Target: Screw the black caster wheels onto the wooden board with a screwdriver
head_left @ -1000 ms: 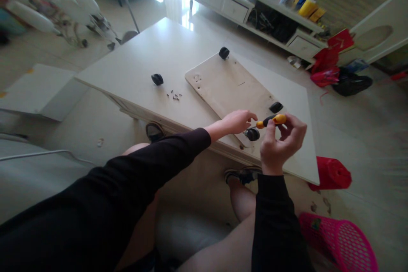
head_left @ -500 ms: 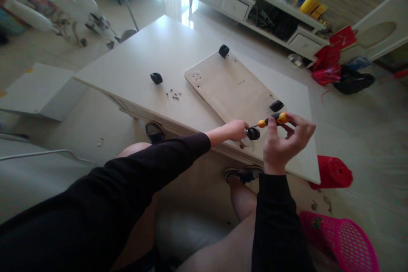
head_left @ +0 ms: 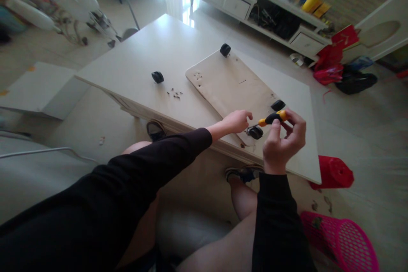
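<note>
My right hand (head_left: 284,139) holds a yellow-and-black screwdriver (head_left: 272,118) by its handle, the shaft slanting down left to the mounting plate of a black caster wheel (head_left: 255,132). This caster sits at the near corner of a beige board (head_left: 231,89) lying on the white table. Just left of the screwdriver tip, my left hand (head_left: 236,121) hovers over the board's edge, fingers loosely bent and apart, nothing visible in them. Other casters stand at the board's right corner (head_left: 278,105) and far corner (head_left: 225,49).
A loose caster (head_left: 157,77) and several small screws (head_left: 176,94) lie on the white table (head_left: 134,55) left of the board. A red container (head_left: 334,172) and a pink basket (head_left: 353,238) are on the floor at right. A cluttered cabinet (head_left: 236,5) stands behind.
My left hand has come off the caster's plate, rising slightly and loosening its fingers. My right hand has shifted a little left on the screwdriver handle.
</note>
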The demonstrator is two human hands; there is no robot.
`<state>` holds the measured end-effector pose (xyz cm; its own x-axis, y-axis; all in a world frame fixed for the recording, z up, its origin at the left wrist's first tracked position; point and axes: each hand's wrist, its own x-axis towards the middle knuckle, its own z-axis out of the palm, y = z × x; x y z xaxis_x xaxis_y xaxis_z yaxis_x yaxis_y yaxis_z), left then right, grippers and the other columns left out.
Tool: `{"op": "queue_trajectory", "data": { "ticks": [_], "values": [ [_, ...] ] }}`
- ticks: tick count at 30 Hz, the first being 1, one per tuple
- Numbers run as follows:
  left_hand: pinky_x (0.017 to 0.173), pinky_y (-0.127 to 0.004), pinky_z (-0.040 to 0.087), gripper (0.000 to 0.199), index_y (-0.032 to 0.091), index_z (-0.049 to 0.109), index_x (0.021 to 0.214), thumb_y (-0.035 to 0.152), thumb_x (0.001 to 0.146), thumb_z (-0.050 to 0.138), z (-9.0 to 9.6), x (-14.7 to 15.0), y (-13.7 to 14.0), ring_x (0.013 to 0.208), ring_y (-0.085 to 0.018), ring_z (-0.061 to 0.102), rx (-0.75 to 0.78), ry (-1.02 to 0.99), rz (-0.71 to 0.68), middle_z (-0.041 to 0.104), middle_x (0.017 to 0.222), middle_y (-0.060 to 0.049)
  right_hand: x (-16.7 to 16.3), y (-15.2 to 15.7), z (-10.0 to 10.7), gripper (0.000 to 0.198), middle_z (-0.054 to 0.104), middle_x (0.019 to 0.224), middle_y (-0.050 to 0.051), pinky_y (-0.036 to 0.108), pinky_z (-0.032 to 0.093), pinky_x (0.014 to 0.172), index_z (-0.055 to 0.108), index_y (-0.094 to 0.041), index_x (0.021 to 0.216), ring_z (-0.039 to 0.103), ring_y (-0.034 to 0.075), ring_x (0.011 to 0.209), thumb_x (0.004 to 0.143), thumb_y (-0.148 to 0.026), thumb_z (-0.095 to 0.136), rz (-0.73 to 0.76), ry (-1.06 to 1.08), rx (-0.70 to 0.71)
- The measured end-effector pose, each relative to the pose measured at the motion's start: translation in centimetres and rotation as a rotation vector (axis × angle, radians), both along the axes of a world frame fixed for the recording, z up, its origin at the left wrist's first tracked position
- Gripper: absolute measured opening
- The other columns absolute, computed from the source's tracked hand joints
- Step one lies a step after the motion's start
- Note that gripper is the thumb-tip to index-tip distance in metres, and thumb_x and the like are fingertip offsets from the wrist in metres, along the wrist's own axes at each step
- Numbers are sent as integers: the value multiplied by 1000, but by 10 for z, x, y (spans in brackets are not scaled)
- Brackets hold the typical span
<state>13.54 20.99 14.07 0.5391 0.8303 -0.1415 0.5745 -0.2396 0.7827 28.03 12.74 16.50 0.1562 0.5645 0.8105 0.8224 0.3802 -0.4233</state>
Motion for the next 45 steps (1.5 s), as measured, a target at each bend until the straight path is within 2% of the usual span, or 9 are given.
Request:
{"op": "queue_trajectory", "data": {
  "ticks": [7, 11, 13, 19, 23, 28, 34, 40, 45],
  "values": [
    [96, -29, 53, 28, 17, 84, 123, 16, 99, 69, -6, 7, 13, 107, -20, 74, 213, -129, -179, 81, 121, -11, -2, 0, 4, 30, 68, 113, 6, 36, 68, 80, 73, -22, 115, 72, 20, 106, 91, -37, 81, -15, 33, 28],
    [91, -30, 51, 24, 18, 85, 117, 20, 98, 70, -13, 11, 17, 103, -20, 73, 258, -158, -167, 82, 116, -11, -3, 0, 0, 33, 72, 124, 10, 44, 68, 93, 67, -22, 131, 75, 23, 115, 100, -32, 62, 18, 51, -31],
    [89, -30, 51, 23, 19, 86, 114, 19, 96, 71, -15, 13, 19, 101, -20, 73, 263, -180, -167, 83, 112, -10, -3, -1, 0, 36, 71, 128, 11, 46, 68, 96, 63, -23, 135, 74, 23, 117, 100, -31, 58, 14, 51, -56],
    [81, -30, 47, 18, 19, 86, 105, 21, 97, 71, -12, 12, 16, 95, -20, 73, 272, -143, -161, 83, 105, -10, -6, -1, 4, 40, 65, 117, 6, 39, 68, 80, 67, -24, 122, 71, 22, 108, 90, -45, 79, -68, 53, -55],
    [80, -30, 46, 15, 16, 86, 104, 21, 95, 74, -5, 11, 14, 95, -20, 72, 267, -128, -130, 83, 105, -11, -7, -1, 1, 37, 71, 120, 8, 41, 68, 87, 64, -22, 128, 75, 22, 109, 94, -35, 72, -14, 79, -34],
    [79, -28, 45, 15, 13, 86, 99, 16, 93, 73, -3, 12, 17, 81, -14, 66, 226, -249, -180, 82, 94, -8, -6, -1, 0, 37, 71, 125, 9, 42, 67, 88, 63, -22, 131, 74, 23, 114, 95, -28, 62, 9, 64, -38],
    [72, -30, 40, 15, 13, 85, 88, 14, 90, 70, -6, 16, 16, 71, -13, 57, 218, -250, -130, 76, 80, -6, -4, 0, 1, 43, 68, 116, 7, 35, 65, 75, 69, -22, 122, 71, 22, 105, 86, -39, 85, -34, 75, -6],
    [72, -28, 39, 13, 11, 84, 89, 17, 92, 73, -2, 13, 17, 71, -12, 55, 218, -286, -167, 74, 79, -5, -5, -1, 2, 41, 73, 121, 9, 41, 66, 86, 66, -24, 136, 75, 24, 112, 95, -24, 61, 3, 20, -22],
    [69, -29, 38, 17, 11, 83, 81, 19, 93, 73, -4, 14, 15, 66, -11, 50, 228, -263, -143, 68, 69, -2, -6, -1, 4, 37, 68, 116, 7, 36, 64, 75, 69, -23, 121, 71, 23, 108, 89, -38, 80, -39, 36, -17]
  ]
}}
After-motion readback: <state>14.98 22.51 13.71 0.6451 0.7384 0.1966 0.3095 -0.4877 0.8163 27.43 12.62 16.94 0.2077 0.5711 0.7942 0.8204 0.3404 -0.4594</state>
